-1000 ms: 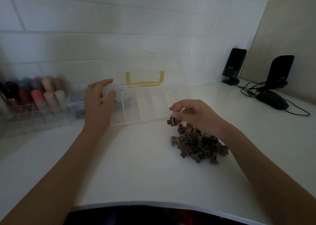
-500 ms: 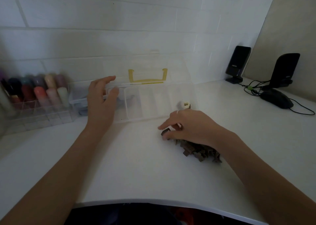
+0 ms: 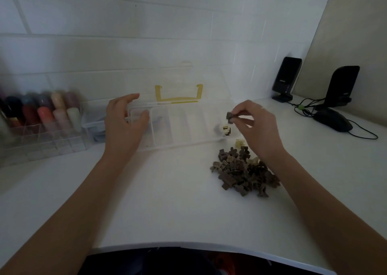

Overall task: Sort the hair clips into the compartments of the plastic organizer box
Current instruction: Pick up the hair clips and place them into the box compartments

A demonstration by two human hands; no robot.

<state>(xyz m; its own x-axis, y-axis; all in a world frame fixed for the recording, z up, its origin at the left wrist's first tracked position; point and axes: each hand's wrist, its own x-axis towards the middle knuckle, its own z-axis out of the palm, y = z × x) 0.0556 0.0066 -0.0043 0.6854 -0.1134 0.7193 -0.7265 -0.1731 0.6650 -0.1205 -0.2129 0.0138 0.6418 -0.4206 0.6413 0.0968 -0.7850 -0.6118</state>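
A clear plastic organizer box (image 3: 180,126) with a yellow handle on its raised lid sits on the white worktop (image 3: 167,201) at the centre of the frame, its compartments running left to right. The left hand (image 3: 123,124) rests on the box's left end, fingers loosely spread over the rim and thumb reaching across the leftmost compartment, gripping nothing else. The right hand (image 3: 255,126) hovers over the right end of the box, thumb and fingertips pinching one dark brown clip (image 3: 230,115) above the rightmost compartment. In that compartment lies a pale clip (image 3: 225,129) with something dark beside it. Just below the right hand, in the lower right of the middle, a heap of brown hair clips (image 3: 243,172) lies on the worktop, with a cream clip (image 3: 239,143) at its upper edge near the box wall. At the far left stands a clear rack of coloured bottles (image 3: 41,115), blurred. In the upper right are two black speakers (image 3: 287,79) and a black mouse (image 3: 333,121) with its cable.
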